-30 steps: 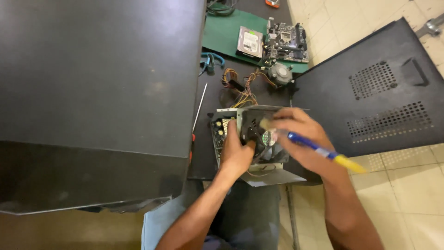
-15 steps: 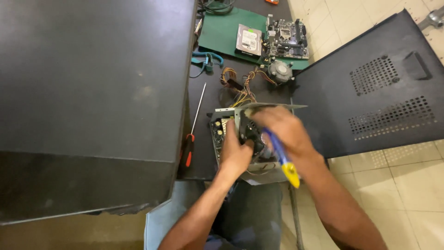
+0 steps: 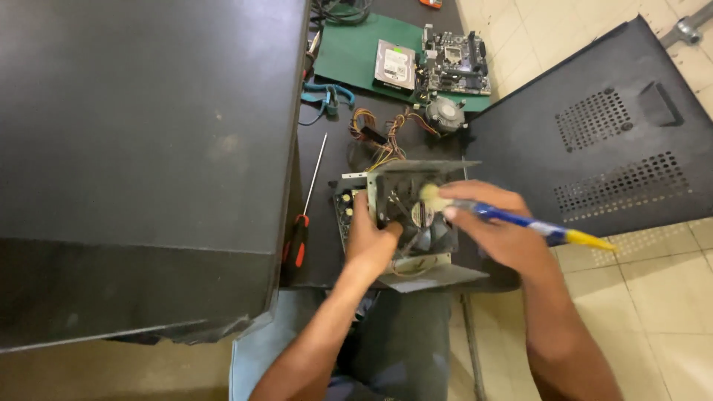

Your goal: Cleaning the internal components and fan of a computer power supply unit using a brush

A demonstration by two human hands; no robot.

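Right hand (image 3: 499, 232) closed around a blue-and-yellow brush (image 3: 520, 220), bristles at the fan (image 3: 423, 219) with its round label. Left hand (image 3: 369, 239) grips the open power supply (image 3: 397, 223) just left of the brush tip. Beyond the grip: green mat (image 3: 349, 56), silver drive (image 3: 394, 64) with pale rectangular label.

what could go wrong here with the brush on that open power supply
1. The right hand works the blue and yellow brush right at the fan; bristles could snag in the blades.
2. The left hand alone steadies the opened power supply, which looks tilted up at the table's near edge, so it might slip toward the lap.
3. Its loose wire bundle trails nearby and could drag the small cooler fan.
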